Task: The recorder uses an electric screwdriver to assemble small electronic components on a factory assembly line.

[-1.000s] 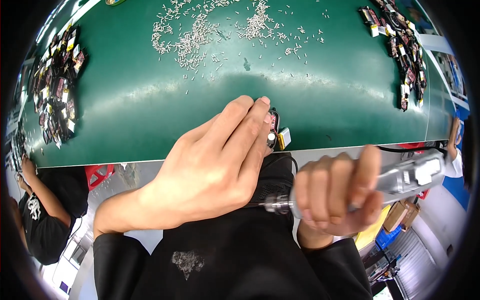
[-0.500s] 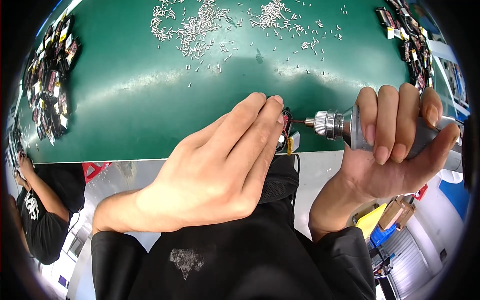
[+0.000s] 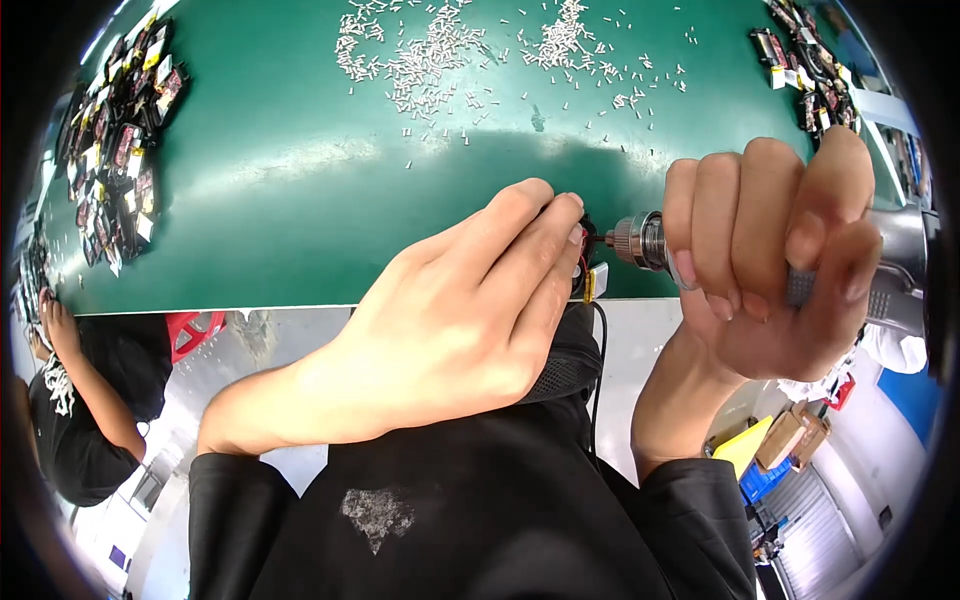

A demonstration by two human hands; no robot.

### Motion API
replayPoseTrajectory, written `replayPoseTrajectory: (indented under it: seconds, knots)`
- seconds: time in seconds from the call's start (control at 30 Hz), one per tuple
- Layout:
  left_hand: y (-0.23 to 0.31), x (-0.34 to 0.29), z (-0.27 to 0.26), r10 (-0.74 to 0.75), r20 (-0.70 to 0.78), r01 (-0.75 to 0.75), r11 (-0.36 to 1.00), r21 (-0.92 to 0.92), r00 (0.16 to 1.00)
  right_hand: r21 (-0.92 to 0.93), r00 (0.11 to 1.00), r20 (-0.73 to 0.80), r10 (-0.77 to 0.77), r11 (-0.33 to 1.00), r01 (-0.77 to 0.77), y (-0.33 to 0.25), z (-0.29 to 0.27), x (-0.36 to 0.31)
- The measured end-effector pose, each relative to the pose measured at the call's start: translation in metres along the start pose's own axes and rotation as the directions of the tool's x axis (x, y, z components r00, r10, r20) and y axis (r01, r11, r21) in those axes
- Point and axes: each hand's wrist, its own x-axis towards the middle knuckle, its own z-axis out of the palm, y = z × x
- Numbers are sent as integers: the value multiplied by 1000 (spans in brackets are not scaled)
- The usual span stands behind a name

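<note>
My left hand (image 3: pixel 470 300) lies over a small black electronic device (image 3: pixel 586 276) at the table's near edge. Its fingers are pressed together and hide most of the device; a red wire and a white battery pouch with yellow tape show beside the fingertips. My right hand (image 3: pixel 770 245) is wrapped round a grey electric screwdriver (image 3: pixel 903 252) held level from the right. The silver knurled collar (image 3: pixel 636 241) points left, and its thin bit reaches the device's right side. Whether the bit sits on a screw is too small to tell.
Many small silver screws (image 3: pixel 435 70) lie scattered across the far part of the green table (image 3: pixel 290 220). Piles of similar black devices are at the left (image 3: pixel 125 150) and far right (image 3: pixel 815 75). Another person (image 3: pixel 95 400) works at the left edge. Cardboard boxes (image 3: pixel 790 440) stand at lower right.
My right hand and the screwdriver have moved left, with the collar closer to the device and its thumb curled further in. My left hand keeps its hold. The whole view has shifted slightly.
</note>
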Motion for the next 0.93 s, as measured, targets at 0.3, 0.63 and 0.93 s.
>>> replayPoseTrajectory:
  seconds: [0.3,0.63,0.93]
  knots:
    - [14,-2,-18,-103,57,106,993,-47,993,135,992,-9,-125,983,125,3,7,-5]
    - [-80,-73,-141,-437,-449,601,725,338,780,304,921,-324,-215,898,317,-6,7,-35]
    - [-126,-84,-144,-441,-418,607,610,509,794,422,887,-460,31,887,187,23,17,-41]
